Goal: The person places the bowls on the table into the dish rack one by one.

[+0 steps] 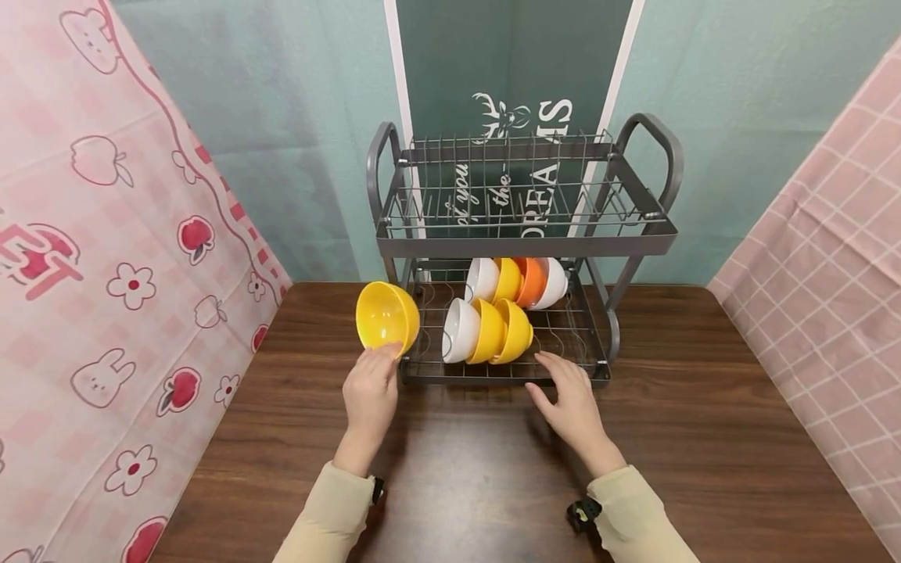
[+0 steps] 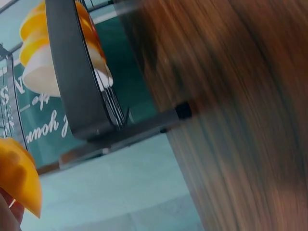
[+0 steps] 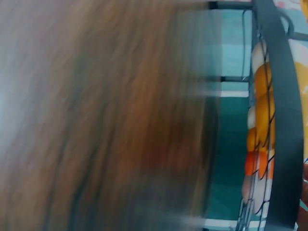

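Observation:
My left hand [image 1: 371, 393] pinches a yellow bowl [image 1: 385, 311] by its near rim, just off the left end of the dish rack [image 1: 528, 247]. The bowl is tilted, its hollow facing me. Only part of this bowl shows at the left wrist view's edge. My right hand [image 1: 568, 400] is held with relaxed fingers near the rack's front right edge, with nothing in it. On the lower tier, a front row holds a white bowl [image 1: 461, 331] and two yellow bowls [image 1: 516, 332], nested on their sides. Behind them are white, yellow and orange bowls [image 1: 529, 281].
The dark two-tier rack stands on a brown wooden table [image 1: 464, 469]. Its wire upper tier [image 1: 521, 188] carries no dishes and overhangs the back row of bowls. Curved handles rise at both ends. Pink patterned cloth [image 1: 127, 328] hangs at the sides and a green curtain [image 1: 303, 141] behind.

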Demonstrator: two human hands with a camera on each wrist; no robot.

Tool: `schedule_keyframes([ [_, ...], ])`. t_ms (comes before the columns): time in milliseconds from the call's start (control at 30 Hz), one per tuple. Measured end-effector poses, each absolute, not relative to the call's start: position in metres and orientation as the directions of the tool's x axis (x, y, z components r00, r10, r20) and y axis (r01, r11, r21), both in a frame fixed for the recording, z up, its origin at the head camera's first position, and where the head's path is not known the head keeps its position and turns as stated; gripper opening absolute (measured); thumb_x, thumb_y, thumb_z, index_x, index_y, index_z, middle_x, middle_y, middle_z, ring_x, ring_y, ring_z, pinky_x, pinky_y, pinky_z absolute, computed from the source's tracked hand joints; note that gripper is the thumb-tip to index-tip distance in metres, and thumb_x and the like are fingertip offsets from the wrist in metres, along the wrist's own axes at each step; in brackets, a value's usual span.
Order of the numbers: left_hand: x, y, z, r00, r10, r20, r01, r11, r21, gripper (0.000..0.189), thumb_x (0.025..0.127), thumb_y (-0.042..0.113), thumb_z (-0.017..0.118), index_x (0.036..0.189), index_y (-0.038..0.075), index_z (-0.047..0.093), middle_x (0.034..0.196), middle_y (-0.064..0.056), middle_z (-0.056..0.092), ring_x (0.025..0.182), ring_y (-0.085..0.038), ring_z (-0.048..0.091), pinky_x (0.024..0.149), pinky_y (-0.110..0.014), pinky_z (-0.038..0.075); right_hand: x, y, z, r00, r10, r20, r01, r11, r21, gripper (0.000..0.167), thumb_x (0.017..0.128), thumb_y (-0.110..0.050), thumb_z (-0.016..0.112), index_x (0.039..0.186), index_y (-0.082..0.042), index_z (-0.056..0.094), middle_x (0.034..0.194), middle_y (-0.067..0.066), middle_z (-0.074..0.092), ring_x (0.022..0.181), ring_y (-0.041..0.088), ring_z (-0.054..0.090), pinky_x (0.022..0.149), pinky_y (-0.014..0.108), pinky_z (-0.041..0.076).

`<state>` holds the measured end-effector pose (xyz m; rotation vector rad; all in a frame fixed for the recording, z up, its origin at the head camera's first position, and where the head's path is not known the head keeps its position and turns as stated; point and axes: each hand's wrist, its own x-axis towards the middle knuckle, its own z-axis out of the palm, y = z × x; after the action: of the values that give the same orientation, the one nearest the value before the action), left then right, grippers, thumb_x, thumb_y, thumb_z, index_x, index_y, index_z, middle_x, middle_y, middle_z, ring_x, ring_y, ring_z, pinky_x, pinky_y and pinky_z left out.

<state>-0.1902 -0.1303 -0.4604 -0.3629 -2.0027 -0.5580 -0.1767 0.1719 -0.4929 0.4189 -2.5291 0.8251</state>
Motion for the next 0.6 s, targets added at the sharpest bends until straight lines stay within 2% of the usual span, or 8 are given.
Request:
schedule_keyframes([
  [267, -0.188, -0.104, -0.461, -0.468, 0.044, 0.882, 0.525, 0.817, 0.237, 0.014, 0.088, 0.016, 0.060, 0.091, 0.007, 0.070, 0.087, -0.003, 0.072, 0.081, -0.019, 0.068, 0.082, -0.039, 0.053, -0.171, 0.155, -0.478, -0.794, -0.132, 0.593, -0.516, 0.661, -0.544, 0.047, 0.077, -0.008, 0.071, 0.122, -0.003, 0.056, 0.127, 0.013, 0.057, 0.118, 0.030, 0.050, 0.099, 0.050, 0.034],
  [333, -0.188, -0.097, -0.460, -0.465, 0.057, 0.883, 0.545, 0.805, 0.235, 0.014, 0.088, 0.016, 0.060, 0.092, 0.008, 0.070, 0.088, -0.003, 0.073, 0.082, -0.019, 0.068, 0.082, -0.039, 0.053, -0.170, 0.151, -0.476, -0.776, -0.139, 0.615, -0.549, 0.629, -0.550, 0.049, 0.076, -0.006, 0.072, 0.122, -0.003, 0.056, 0.126, 0.013, 0.057, 0.117, 0.029, 0.050, 0.099, 0.045, 0.035],
  [400, -0.187, -0.091, -0.459, -0.458, 0.068, 0.886, 0.561, 0.795, 0.230, 0.013, 0.088, 0.016, 0.061, 0.092, 0.008, 0.070, 0.088, -0.003, 0.073, 0.082, -0.018, 0.068, 0.082, -0.039, 0.053, -0.170, 0.147, -0.473, -0.756, -0.158, 0.636, -0.587, 0.593, -0.551, 0.050, 0.075, -0.004, 0.072, 0.123, -0.002, 0.056, 0.127, 0.014, 0.057, 0.118, 0.029, 0.049, 0.102, 0.036, 0.035],
  [533, -0.185, -0.079, -0.457, -0.442, 0.090, 0.892, 0.589, 0.779, 0.213, 0.017, 0.090, 0.019, 0.058, 0.091, 0.009, 0.071, 0.088, -0.003, 0.073, 0.083, -0.017, 0.069, 0.082, -0.038, 0.054, -0.168, 0.141, -0.465, -0.725, -0.199, 0.660, -0.654, 0.501, -0.567, 0.053, 0.076, -0.002, 0.070, 0.126, -0.004, 0.054, 0.130, 0.014, 0.054, 0.122, 0.024, 0.047, 0.106, 0.017, 0.030],
  [600, -0.184, -0.073, -0.457, -0.431, 0.099, 0.897, 0.603, 0.771, 0.204, 0.018, 0.091, 0.020, 0.056, 0.091, 0.009, 0.071, 0.087, -0.002, 0.073, 0.083, -0.016, 0.069, 0.082, -0.038, 0.054, -0.167, 0.139, -0.461, -0.703, -0.206, 0.680, -0.686, 0.449, -0.573, 0.049, 0.082, -0.010, 0.068, 0.128, -0.005, 0.052, 0.133, 0.014, 0.051, 0.126, 0.021, 0.044, 0.108, 0.015, 0.027],
])
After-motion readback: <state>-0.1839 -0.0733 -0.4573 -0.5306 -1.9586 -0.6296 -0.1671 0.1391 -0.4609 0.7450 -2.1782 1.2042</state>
